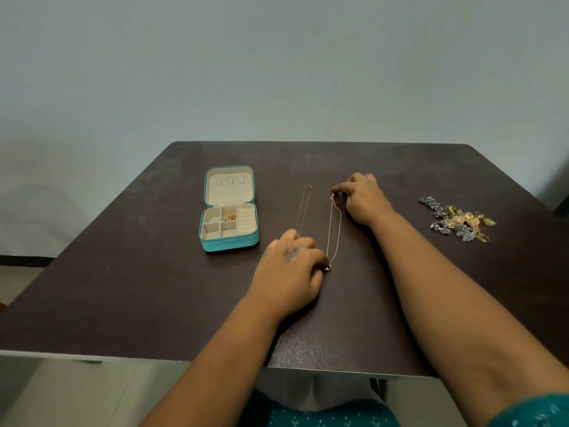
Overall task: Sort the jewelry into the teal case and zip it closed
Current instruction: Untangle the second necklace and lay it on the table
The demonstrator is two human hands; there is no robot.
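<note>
A gold chain, lying just right of the open teal case, is being pinched at its far end by the right hand and at its pendant end by the left hand, apparently being readied for gathering into a compartment.

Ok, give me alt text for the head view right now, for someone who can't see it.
Two hands stretch a thin gold necklace on a dark table: right hand pinching its far end, left hand its near end. A second chain lies beside it, an open teal case to the left, a jewelry pile to the right.
</note>
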